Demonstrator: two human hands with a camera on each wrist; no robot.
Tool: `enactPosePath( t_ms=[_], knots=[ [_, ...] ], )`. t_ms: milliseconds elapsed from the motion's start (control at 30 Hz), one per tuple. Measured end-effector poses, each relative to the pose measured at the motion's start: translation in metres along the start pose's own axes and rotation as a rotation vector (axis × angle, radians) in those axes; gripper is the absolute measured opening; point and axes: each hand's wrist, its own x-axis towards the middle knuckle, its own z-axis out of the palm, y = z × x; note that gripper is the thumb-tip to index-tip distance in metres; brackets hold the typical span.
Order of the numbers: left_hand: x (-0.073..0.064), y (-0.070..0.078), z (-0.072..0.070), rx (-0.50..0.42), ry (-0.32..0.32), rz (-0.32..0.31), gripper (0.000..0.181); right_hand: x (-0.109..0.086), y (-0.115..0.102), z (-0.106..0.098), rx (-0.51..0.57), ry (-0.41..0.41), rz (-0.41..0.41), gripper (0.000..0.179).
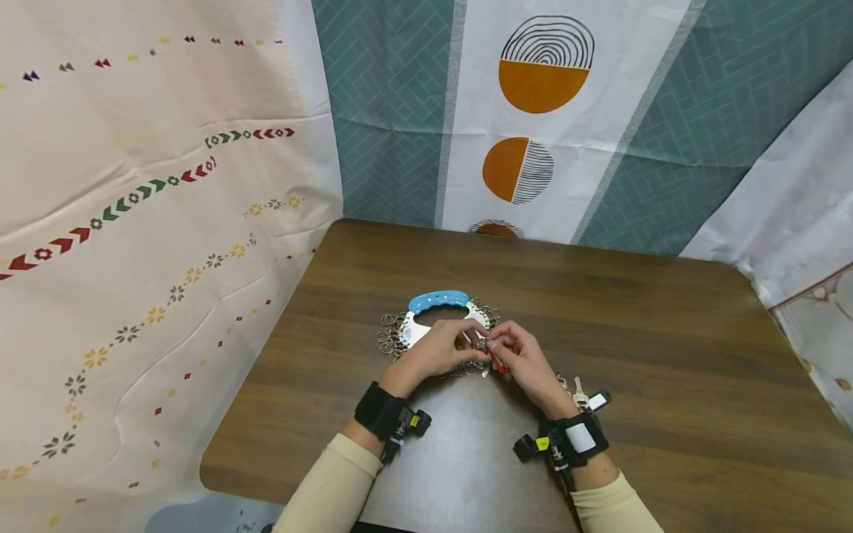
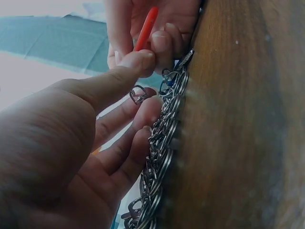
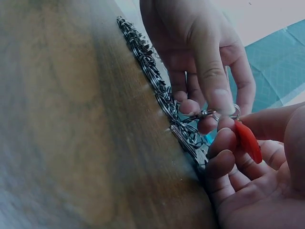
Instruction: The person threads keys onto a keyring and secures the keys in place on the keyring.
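At the right edge of the rack, my left hand pinches a ring. My right hand, nearer the red tag, grips it, long axis slanting toward me.

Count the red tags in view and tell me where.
1: the red tag, held in the right hand near the metal rings of the blue-handled plate. Others may be hidden from view.
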Motion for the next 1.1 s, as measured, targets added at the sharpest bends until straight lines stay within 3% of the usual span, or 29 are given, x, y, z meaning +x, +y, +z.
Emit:
enactPosePath(
  t_ms=[800, 1100],
  knots=[
    [0.0020, 0.0020, 0.0000, 0.057, 0.016, 0.020, 0.016, 0.0005, 0.0021, -0.0037, -0.051, -0.044, -0.020, 0.011],
    [0.0020, 0.0004, 0.0001, -0.025, -0.002, 0.003, 0.028, 0.0004, 0.0004, -0.0019, -0.001, -0.008, -0.009, 0.015]
  ],
)
